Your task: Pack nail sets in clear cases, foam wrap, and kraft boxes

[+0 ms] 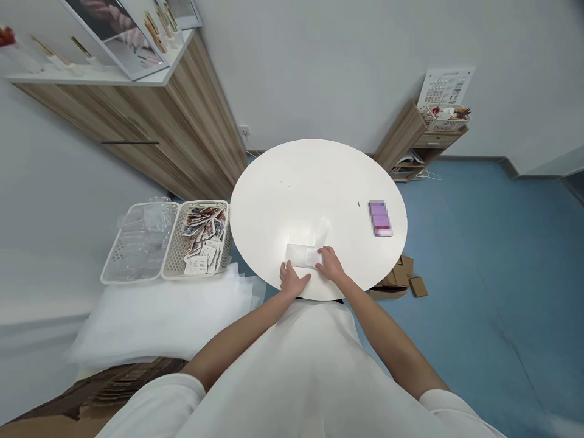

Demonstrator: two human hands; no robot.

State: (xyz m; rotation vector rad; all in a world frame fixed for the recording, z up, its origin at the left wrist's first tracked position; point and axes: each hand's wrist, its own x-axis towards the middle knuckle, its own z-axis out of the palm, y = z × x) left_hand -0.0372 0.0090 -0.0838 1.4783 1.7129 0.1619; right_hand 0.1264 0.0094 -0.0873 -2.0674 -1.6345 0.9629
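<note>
A whitish, translucent wrapped packet lies on the round white table close to its front edge. At the packet's lower left, my left hand rests with fingers and thumb apart, its fingertips by the packet's edge. My right hand is closed on the packet's right end, fingers over the wrap. A clear, loose flap sticks up and away behind that end. What the packet contains cannot be made out.
A purple, blurred item lies at the table's right. Left of the table are a basket of printed cards, a basket of clear bags and white foam sheets. Cardboard boxes sit on the floor at right.
</note>
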